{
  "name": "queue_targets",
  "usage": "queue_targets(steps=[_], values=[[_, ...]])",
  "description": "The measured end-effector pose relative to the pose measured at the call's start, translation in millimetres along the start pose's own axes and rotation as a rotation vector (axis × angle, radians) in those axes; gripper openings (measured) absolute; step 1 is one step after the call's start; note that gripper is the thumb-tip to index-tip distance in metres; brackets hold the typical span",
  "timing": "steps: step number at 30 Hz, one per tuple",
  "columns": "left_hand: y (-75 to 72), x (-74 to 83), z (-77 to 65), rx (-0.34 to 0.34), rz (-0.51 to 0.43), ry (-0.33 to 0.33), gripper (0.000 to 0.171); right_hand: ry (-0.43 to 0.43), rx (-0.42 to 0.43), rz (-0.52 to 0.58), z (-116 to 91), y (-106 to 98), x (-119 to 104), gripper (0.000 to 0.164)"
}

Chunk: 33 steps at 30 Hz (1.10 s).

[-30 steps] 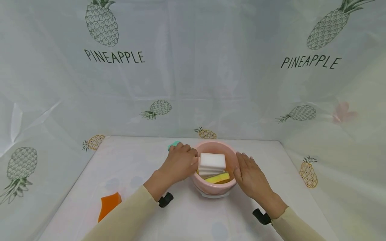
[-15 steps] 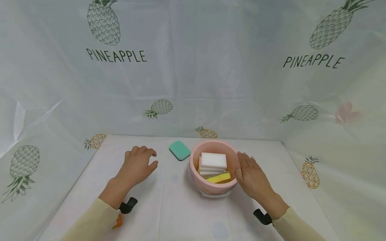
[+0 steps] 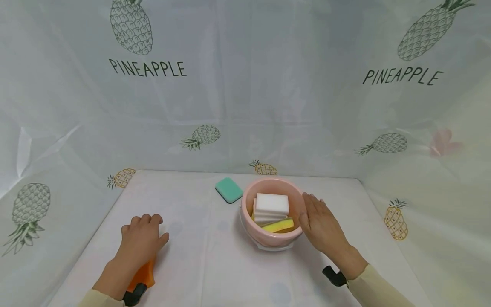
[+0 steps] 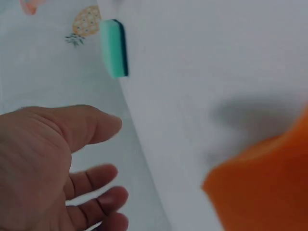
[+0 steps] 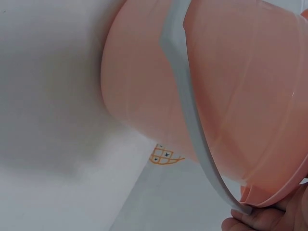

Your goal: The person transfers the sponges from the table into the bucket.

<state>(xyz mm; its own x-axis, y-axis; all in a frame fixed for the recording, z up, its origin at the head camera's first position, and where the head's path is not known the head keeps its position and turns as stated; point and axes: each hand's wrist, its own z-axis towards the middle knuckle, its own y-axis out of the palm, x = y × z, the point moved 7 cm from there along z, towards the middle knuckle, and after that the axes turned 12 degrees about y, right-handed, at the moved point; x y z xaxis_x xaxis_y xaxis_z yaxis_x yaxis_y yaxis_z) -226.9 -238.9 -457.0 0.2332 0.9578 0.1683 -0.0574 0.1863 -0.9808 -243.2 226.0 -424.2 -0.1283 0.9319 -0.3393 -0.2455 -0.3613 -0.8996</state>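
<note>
A pink bucket (image 3: 268, 240) stands on the table, its pale grey handle (image 5: 191, 115) hanging down the side. Inside lie a stack of white foam blocks (image 3: 272, 203) and a yellow sponge (image 3: 278, 226). Against the bucket's right rim rests my right hand (image 3: 323, 225), fingers straight. Over at the left, my left hand (image 3: 139, 239) hovers with loosely bent fingers and holds nothing. Below its wrist is an orange piece (image 3: 144, 273), partly covered by the hand; it looms large and blurred in the left wrist view.
A teal sponge with a dark underside (image 3: 229, 190) lies just left of the bucket, near the table's back edge. Behind the white-covered table (image 3: 230, 273) hangs a pineapple-print sheet (image 3: 245, 85).
My left hand has left the bucket's left rim and moved left and toward me, to the orange piece. This uncovered the teal sponge. The right hand stays at the rim.
</note>
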Motion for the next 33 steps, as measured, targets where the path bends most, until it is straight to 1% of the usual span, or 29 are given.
queue_targets(steps=[2, 5, 7, 11, 14, 15, 17, 20, 22, 24, 27, 30, 32, 33], values=[[6.6, -8.8, -8.5, -0.007, 0.01, -0.038, 0.054, -0.008, 0.012, 0.005, -0.2, -1.2, 0.0, 0.054], [15.6, -22.9, -19.7, -0.03, 0.017, -0.097, 0.061, -0.009, 0.017, 0.006, -0.5, -2.1, 0.1, 0.054], [22.5, -32.7, -26.9, -0.071, 0.008, -0.141, 0.066, 0.0, 0.008, 0.007, -0.3, -1.5, 1.2, 0.055], [37.0, -47.1, -40.1, -0.183, -0.036, -0.225, 0.078, 0.016, -0.011, 0.002, -0.2, 0.3, 3.6, 0.056], [44.2, -51.1, -43.6, -0.232, -0.072, -0.25, 0.083, 0.022, -0.013, -0.004, 0.1, 1.0, 5.1, 0.056], [45.8, -51.5, -43.4, -0.238, -0.082, -0.25, 0.083, 0.024, -0.013, -0.005, 0.2, 1.0, 5.3, 0.056], [46.5, -51.0, -40.6, -0.229, -0.088, -0.236, 0.077, 0.028, -0.017, -0.004, 0.5, 1.3, 5.7, 0.056], [46.5, -49.3, -33.9, -0.181, -0.082, -0.199, 0.068, 0.03, -0.023, 0.003, 0.5, 1.6, 5.7, 0.056], [47.1, -48.2, -28.5, -0.148, -0.066, -0.176, 0.067, 0.032, -0.024, 0.005, 0.6, 1.6, 5.4, 0.056], [48.5, -47.8, -23.2, -0.129, -0.052, -0.162, 0.071, 0.032, -0.022, 0.003, 0.5, 1.7, 4.9, 0.056], [50.1, -46.8, -15.9, -0.131, -0.041, -0.164, 0.078, 0.034, -0.017, 0.001, 0.5, 1.9, 4.4, 0.056], [48.9, -42.7, -8.8, -0.14, -0.035, -0.167, 0.077, 0.033, -0.012, 0.002, 0.3, 2.3, 3.7, 0.055], [45.0, -36.5, -1.5, -0.132, -0.026, -0.151, 0.074, 0.034, -0.014, 0.005, 0.0, 2.8, 3.5, 0.055], [42.5, -32.3, 2.8, -0.118, -0.02, -0.135, 0.073, 0.034, -0.015, 0.006, -0.2, 3.0, 3.3, 0.055]])
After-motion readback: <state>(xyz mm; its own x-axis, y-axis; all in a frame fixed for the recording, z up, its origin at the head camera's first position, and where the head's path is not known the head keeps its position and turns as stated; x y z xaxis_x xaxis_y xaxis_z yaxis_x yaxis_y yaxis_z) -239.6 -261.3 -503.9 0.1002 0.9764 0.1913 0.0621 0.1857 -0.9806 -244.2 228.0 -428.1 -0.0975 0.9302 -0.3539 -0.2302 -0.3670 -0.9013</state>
